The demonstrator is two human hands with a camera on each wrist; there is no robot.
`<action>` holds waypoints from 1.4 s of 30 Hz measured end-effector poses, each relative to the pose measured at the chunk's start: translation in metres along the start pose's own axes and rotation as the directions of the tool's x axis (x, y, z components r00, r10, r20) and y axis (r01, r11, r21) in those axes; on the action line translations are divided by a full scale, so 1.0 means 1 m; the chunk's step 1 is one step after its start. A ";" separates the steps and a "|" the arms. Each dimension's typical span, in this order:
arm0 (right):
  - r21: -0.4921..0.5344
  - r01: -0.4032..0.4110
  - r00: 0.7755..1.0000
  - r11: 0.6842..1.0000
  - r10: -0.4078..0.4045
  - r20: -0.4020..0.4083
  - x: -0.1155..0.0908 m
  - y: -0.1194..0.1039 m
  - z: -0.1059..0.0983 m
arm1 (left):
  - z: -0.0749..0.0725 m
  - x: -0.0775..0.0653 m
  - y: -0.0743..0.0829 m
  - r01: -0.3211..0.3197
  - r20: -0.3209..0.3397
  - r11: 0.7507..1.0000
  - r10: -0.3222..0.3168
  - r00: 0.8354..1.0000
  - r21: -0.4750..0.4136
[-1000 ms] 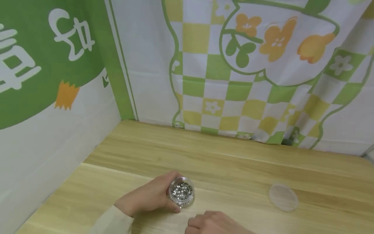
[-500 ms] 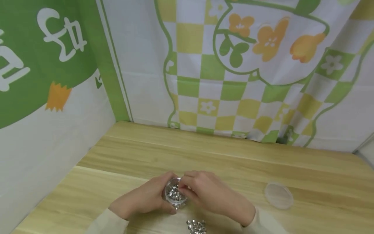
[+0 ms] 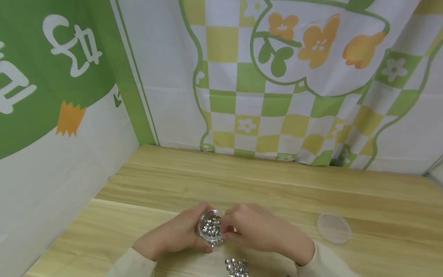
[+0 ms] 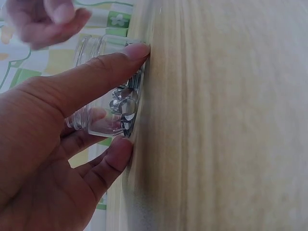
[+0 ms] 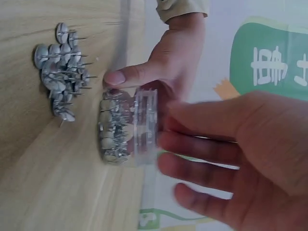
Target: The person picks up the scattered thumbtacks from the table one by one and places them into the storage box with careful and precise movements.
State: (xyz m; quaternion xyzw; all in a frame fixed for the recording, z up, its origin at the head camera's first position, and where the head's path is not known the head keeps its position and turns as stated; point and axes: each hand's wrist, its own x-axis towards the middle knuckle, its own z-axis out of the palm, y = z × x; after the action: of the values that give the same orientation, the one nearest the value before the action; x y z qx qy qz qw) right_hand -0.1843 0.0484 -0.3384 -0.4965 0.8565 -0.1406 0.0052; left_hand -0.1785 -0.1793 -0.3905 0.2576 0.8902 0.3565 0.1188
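My left hand (image 3: 185, 231) grips a clear plastic jar (image 5: 146, 120) from its side, thumb and fingers curled round it close to the tabletop. Inside the jar sit many silver thumbtacks (image 5: 113, 132). At the jar's open mouth is my right hand (image 3: 257, 227), its fingers loosely bent beside the rim. Nothing shows between the right fingertips in the right wrist view. A small pile of thumbtacks (image 5: 60, 72) lies on the table nearer to me, several with their pins sticking up.
A round translucent lid (image 3: 334, 228) lies flat on the wooden table (image 3: 166, 173), off to the right. Printed cloth (image 3: 249, 104) hangs along the table's back edge, and a green and white one (image 3: 86, 154) runs down the left side.
My right hand has come up from the near table to the jar's mouth, then drawn back slightly rightward. The thumbtack pile has come into sight. My left hand keeps holding the jar.
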 end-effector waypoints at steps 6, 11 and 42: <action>-0.015 0.019 0.988 1.000 -0.016 0.153 -0.005 -0.005 -0.002 | 0.000 0.001 0.002 -0.007 -0.014 1.000 0.007 1.000 0.006; -0.047 -0.007 0.979 0.999 0.016 0.205 -0.005 -0.008 0.007 | -0.001 0.002 0.003 0.000 -0.008 1.000 0.000 1.000 -0.011; -0.027 -0.073 0.962 0.997 0.064 -0.267 0.007 0.002 0.010 | 0.000 0.000 0.001 0.020 -0.004 1.000 -0.020 1.000 0.012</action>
State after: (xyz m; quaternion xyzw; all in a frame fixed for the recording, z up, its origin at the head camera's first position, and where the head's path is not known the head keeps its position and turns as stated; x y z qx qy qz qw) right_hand -0.1884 0.0410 -0.3475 -0.4433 0.8686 -0.1899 -0.1140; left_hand -0.1784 -0.1788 -0.3894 0.2486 0.8951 0.3504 0.1191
